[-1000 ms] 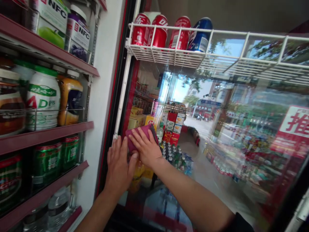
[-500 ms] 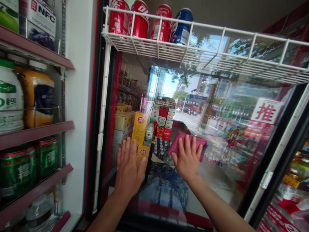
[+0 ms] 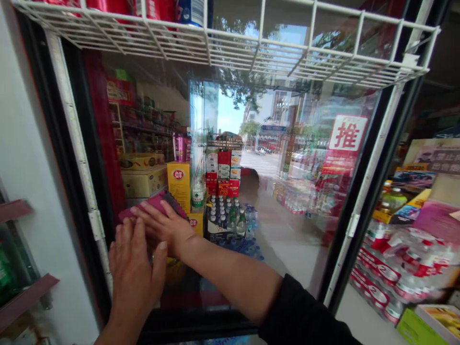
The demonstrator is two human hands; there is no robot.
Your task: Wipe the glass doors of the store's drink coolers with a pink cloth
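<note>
A glass fridge door point(image 3: 287, 249) in a black frame fills the middle of the head view. My right hand point(image 3: 172, 231) lies with fingers stretched over a folded pink and grey cloth point(image 3: 176, 203), holding it against the glass at the left side. Part of the cloth is hidden under the fingers. Just below and in front of it is my left hand point(image 3: 134, 268), flat with its fingers extended and nothing held. Whether the left palm touches the glass, I cannot tell.
A white wire rack point(image 3: 233, 40) with several cans point(image 3: 190, 10) crosses the door's top. Fridge shelves point(image 3: 21, 302) stand at the left. To the right are wrapped bottle packs point(image 3: 381, 273) and a green box point(image 3: 413, 328). A red and white sign point(image 3: 348, 133) is on the glass.
My right hand has swept the cloth left across the glass, from right of my left hand to just above it. The view has shifted right, so the door appears further left.
</note>
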